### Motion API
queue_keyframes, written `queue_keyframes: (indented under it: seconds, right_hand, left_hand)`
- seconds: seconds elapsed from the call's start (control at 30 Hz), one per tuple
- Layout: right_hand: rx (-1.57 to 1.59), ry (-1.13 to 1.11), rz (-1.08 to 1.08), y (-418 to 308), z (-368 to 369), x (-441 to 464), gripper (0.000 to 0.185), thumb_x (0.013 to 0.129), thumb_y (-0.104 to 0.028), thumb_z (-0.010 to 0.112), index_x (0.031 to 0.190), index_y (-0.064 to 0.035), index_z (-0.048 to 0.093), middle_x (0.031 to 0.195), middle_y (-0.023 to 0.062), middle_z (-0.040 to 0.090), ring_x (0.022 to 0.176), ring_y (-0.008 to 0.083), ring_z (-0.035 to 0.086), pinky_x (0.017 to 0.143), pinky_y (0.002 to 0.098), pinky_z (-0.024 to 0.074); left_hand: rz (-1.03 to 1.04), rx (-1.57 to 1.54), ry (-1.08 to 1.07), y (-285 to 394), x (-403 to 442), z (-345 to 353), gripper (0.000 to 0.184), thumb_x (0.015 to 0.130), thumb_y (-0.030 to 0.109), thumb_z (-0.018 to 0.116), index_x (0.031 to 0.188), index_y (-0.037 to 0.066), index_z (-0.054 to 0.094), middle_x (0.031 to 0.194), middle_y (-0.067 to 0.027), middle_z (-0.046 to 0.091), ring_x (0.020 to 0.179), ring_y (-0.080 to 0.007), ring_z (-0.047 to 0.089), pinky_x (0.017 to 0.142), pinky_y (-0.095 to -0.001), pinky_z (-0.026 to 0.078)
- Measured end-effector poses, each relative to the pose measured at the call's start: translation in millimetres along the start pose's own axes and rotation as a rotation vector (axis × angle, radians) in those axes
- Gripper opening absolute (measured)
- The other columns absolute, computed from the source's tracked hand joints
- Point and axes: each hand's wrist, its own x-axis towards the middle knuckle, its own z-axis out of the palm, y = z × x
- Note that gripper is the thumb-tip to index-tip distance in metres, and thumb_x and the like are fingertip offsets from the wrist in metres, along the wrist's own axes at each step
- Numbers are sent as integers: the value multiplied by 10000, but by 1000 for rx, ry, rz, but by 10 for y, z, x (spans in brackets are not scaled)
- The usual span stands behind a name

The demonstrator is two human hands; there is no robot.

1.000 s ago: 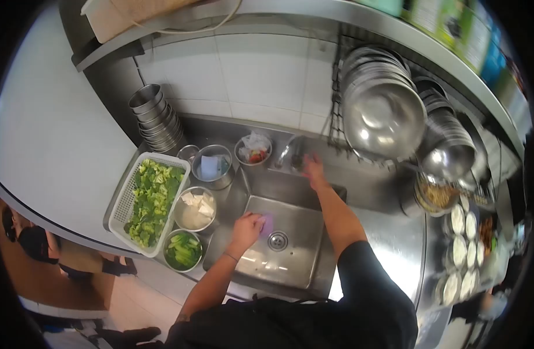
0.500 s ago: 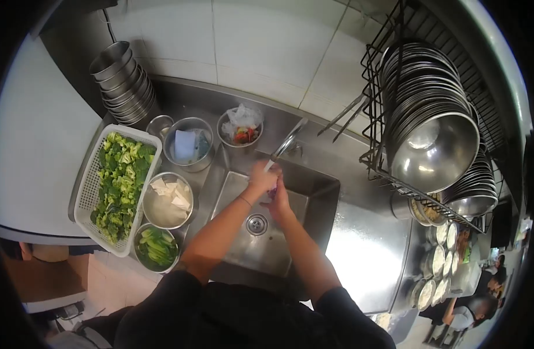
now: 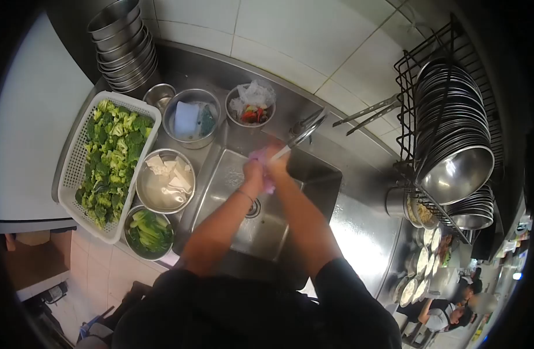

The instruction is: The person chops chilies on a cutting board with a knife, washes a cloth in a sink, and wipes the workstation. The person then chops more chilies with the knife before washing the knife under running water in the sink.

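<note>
Both hands are over the metal sink (image 3: 220, 232), pressed close together on a bunched pink cloth (image 3: 260, 155). My left hand (image 3: 253, 175) is closed round it on the near left side. My right hand (image 3: 276, 160) grips it beside the left, just under the end of the tap spout (image 3: 304, 135). A fold of the cloth hangs below the fists. Motion blur smears the fingers somewhat. Below the hands, the drain (image 3: 253, 208) is partly covered by my left wrist.
Left of the sink stand a basket of broccoli (image 3: 64, 174), a bowl of white tofu-like pieces (image 3: 142, 198), a bowl of green vegetables (image 3: 130, 244) and a pot with a blue sponge (image 3: 186, 118). Stacked bowls (image 3: 459, 174) fill a rack at right. People (image 3: 444, 314) are beyond.
The pink cloth shows much more between my hands, and the fists have drawn tighter together around it. The whole view has shifted a little with my head.
</note>
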Motion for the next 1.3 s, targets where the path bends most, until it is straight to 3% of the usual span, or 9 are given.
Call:
queue_keyframes:
  seconds: [0.3,0.37,0.63,0.7,0.73,0.93,1.1,1.2,1.3]
  right_hand:
    - [162,-138,-128,1165,34,86,404,932,-381,586,999,-14,739,938,154,738,830,353,702,741,478,529]
    - [1196,-354,592,811,-383,104,462,959,-424,521,1063,-14,706,1003,147,717,798,318,717,784,444,577]
    - [-167,-124,-581,34,118,-740,456,870,-462,706,932,-10,720,874,123,734,729,310,694,770,418,547]
    - [-130,32,-370,4,102,-454,358,836,-356,769,699,-33,696,703,138,696,645,282,692,586,458,511]
    - [82,56,-103,-63,-5,-250,373,848,-364,757,706,-24,697,683,145,683,640,280,685,592,457,511]
    - [53,-54,-108,37,28,-724,457,921,-435,646,896,13,729,790,90,718,674,234,639,661,391,522]
    - [1202,-467,519,602,-607,-90,439,1013,-394,485,1085,-29,719,982,90,737,853,279,703,851,453,567]
    - [1177,-520,520,265,-925,-61,346,1000,-305,543,1151,-32,692,1057,101,730,938,262,708,907,446,573]
    - [395,-262,-182,117,-469,-267,226,934,-225,664,990,-20,741,926,110,725,837,253,704,797,406,565]
  left_hand:
    - [-58,-331,-6,445,-413,70,217,978,213,542,1025,54,683,1012,-107,673,922,-212,653,717,-400,549]
    - [8,-291,-112,722,-683,29,297,982,278,551,1119,37,658,1078,-123,679,1000,-243,665,813,-421,563]
    - [-304,-1233,-744,-627,603,-391,360,1061,399,401,1201,116,573,1108,-94,645,923,-243,668,818,-411,581]
    - [-22,-804,-786,-325,343,-292,336,1067,367,400,1150,122,616,1037,-59,664,858,-218,664,726,-354,568]
    - [-41,-413,-19,84,-142,-25,322,1054,359,413,1069,148,655,962,-38,678,834,-207,661,665,-322,548]
    - [-48,-415,-34,-123,198,-134,209,974,296,607,939,99,667,925,-37,678,798,-172,638,658,-305,515]
    - [453,60,-97,782,-816,130,174,942,212,648,960,54,719,881,-43,694,858,-115,625,675,-319,506]
    - [253,-153,-138,856,-644,-152,192,968,173,589,1078,54,693,961,-54,696,852,-133,636,735,-314,525]
    - [-78,-514,-493,294,-36,-337,357,1027,324,476,1228,65,619,1098,-105,697,994,-240,684,870,-385,565]
